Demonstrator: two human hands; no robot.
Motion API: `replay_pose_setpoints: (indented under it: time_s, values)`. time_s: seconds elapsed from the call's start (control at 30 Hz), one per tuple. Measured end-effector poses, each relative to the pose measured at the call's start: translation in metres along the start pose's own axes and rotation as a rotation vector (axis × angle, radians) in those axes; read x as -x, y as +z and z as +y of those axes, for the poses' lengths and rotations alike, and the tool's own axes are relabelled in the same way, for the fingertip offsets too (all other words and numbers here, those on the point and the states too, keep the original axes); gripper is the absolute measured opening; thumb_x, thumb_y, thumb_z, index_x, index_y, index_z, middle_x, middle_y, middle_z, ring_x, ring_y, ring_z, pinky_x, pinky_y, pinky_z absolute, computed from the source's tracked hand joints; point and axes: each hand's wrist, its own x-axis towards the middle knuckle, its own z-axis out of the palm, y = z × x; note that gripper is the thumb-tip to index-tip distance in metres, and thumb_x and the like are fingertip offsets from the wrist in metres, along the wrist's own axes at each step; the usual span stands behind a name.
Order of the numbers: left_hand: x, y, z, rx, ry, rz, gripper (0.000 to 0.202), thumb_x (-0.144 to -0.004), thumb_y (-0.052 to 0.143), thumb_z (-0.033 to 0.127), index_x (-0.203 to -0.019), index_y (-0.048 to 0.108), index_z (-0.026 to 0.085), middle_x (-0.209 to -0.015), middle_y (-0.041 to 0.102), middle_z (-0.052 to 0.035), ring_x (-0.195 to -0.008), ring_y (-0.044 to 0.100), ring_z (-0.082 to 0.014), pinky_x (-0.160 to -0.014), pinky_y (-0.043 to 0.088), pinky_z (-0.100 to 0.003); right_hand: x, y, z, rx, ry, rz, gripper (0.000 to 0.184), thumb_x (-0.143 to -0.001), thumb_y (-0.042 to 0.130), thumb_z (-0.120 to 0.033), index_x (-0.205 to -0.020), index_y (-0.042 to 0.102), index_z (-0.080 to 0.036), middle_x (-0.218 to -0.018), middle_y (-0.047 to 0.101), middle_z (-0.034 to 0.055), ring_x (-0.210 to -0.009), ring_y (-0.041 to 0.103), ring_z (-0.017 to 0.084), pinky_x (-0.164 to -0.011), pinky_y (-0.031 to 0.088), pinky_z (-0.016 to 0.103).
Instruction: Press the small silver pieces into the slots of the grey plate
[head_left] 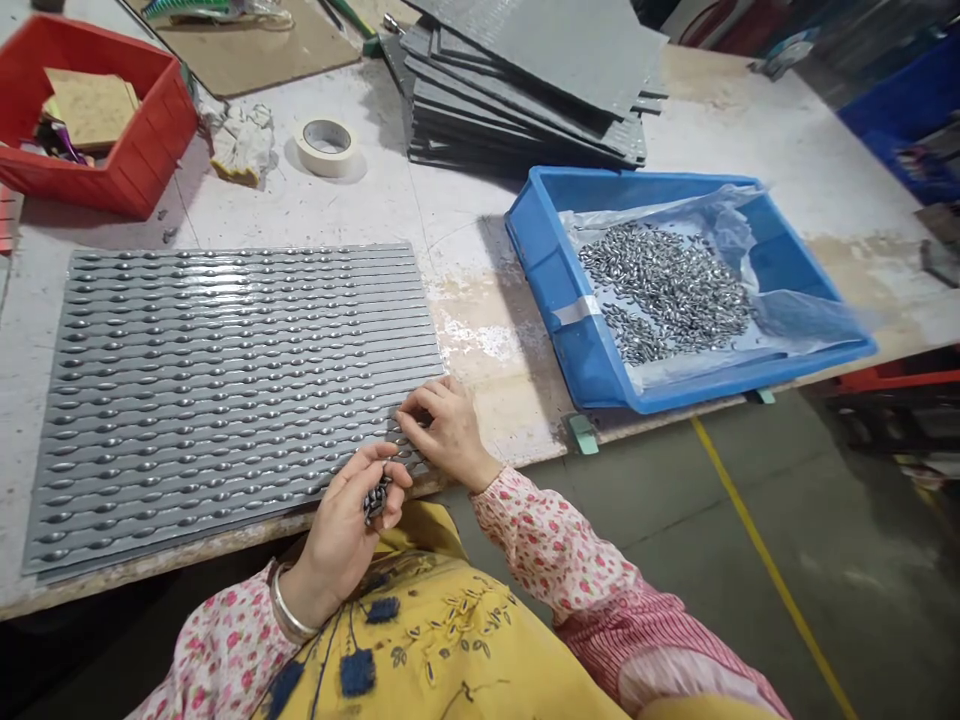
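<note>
A grey grooved board [397, 300] lies on the table, its grooves filled from the left with rows of small shiny metal spindle-shaped pieces [217, 400]. Near the board's front right corner, my left hand [352, 500] is curled around a small heap of the same metal pieces, palm up. My right hand [442, 425] rests just above the board's right edge, thumb and index finger pinched together over a groove. Whatever sits between those fingertips is too small or hidden to make out. Bare grooves show along the board's upper right side.
A blue tray [592, 360] lined with plastic holds many loose metal pieces [675, 290]. Behind it stands a stack of grey boards [525, 90]. A tape roll [325, 147], crumpled wrapping [244, 140] and a red bin [150, 130] sit at the back left.
</note>
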Motion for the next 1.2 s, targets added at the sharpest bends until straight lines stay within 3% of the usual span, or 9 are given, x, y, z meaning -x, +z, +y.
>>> replay_pose_setpoints:
  time_s: [0.23,0.33,0.43,0.53,0.7,0.83,0.97,1.2]
  values:
    - [-0.002,-0.001,-0.002,-0.008,0.036,-0.013,0.008,-0.080,0.058,0.021,-0.087,0.058,0.016,-0.080,0.060,-0.0032,-0.058,0.044,-0.0054,-0.049,0.034,-0.016,-0.001,0.000,0.000,-0.023,0.040,-0.013,0.006,-0.078,0.061,-0.019,-0.072,0.058,-0.019,-0.075,0.059,0.0016,-0.080,0.047,0.019,-0.076,0.035,0.034]
    - [-0.004,-0.002,-0.003,-0.003,0.068,0.026,0.014,-0.076,0.064,0.020,-0.088,0.061,0.015,-0.075,0.057,-0.0009,-0.058,0.044,-0.0041,-0.050,0.035,-0.014,0.001,-0.008,-0.001,-0.179,0.020,0.011,0.008,-0.080,0.059,-0.020,-0.072,0.057,-0.019,-0.075,0.059,0.0019,-0.079,0.049,0.018,-0.076,0.037,0.034]
    - [-0.005,-0.002,-0.004,0.004,0.083,0.071,0.015,-0.073,0.068,0.021,-0.086,0.062,0.016,-0.072,0.056,0.0003,-0.058,0.045,-0.0039,-0.050,0.035,-0.014,0.004,-0.022,-0.004,-0.471,-0.090,-0.089,0.008,-0.082,0.059,-0.024,-0.076,0.057,-0.019,-0.075,0.059,0.0014,-0.075,0.052,0.016,-0.072,0.041,0.031]
    - [-0.007,0.000,-0.005,0.009,0.079,0.097,0.015,-0.070,0.070,0.021,-0.081,0.060,0.017,-0.068,0.054,0.0018,-0.057,0.045,-0.0041,-0.048,0.034,-0.013,0.010,-0.031,-0.008,-0.578,-0.223,-0.192,0.009,-0.080,0.063,-0.027,-0.080,0.059,-0.019,-0.076,0.062,0.0012,-0.074,0.053,0.015,-0.071,0.041,0.030]
    - [-0.008,0.005,-0.004,-0.005,0.050,0.086,0.015,-0.070,0.070,0.023,-0.078,0.061,0.015,-0.067,0.054,0.0011,-0.055,0.045,-0.0042,-0.046,0.035,-0.013,0.016,-0.029,-0.008,-0.499,-0.227,-0.144,0.009,-0.084,0.057,-0.025,-0.079,0.058,-0.019,-0.074,0.061,0.0018,-0.074,0.051,0.015,-0.072,0.041,0.031]
    - [-0.005,0.009,0.000,-0.007,-0.004,0.083,0.021,-0.076,0.063,0.025,-0.094,0.064,0.014,-0.086,0.063,-0.0071,-0.068,0.055,-0.0092,-0.056,0.045,-0.018,0.015,-0.026,0.006,-0.458,-0.040,-0.062,0.014,-0.087,0.051,-0.026,-0.077,0.055,-0.018,-0.074,0.057,0.0015,-0.073,0.051,0.015,-0.069,0.041,0.029]
    - [-0.004,0.010,0.002,-0.006,-0.019,0.083,0.022,-0.076,0.063,0.022,-0.096,0.063,0.014,-0.089,0.065,-0.0082,-0.072,0.058,-0.0111,-0.061,0.048,-0.019,0.012,-0.026,0.019,-0.379,0.081,0.043,0.014,-0.086,0.052,-0.026,-0.074,0.053,-0.018,-0.074,0.055,0.0016,-0.072,0.050,0.015,-0.066,0.041,0.028]
    - [-0.002,0.004,0.005,0.027,-0.005,0.087,0.011,-0.078,0.060,0.020,-0.088,0.059,0.016,-0.079,0.062,-0.0035,-0.062,0.053,-0.0081,-0.051,0.043,-0.017,0.011,-0.037,0.021,-0.283,-0.113,-0.081,0.005,-0.085,0.055,-0.022,-0.082,0.058,-0.019,-0.079,0.060,0.0029,-0.078,0.052,0.017,-0.074,0.041,0.031]
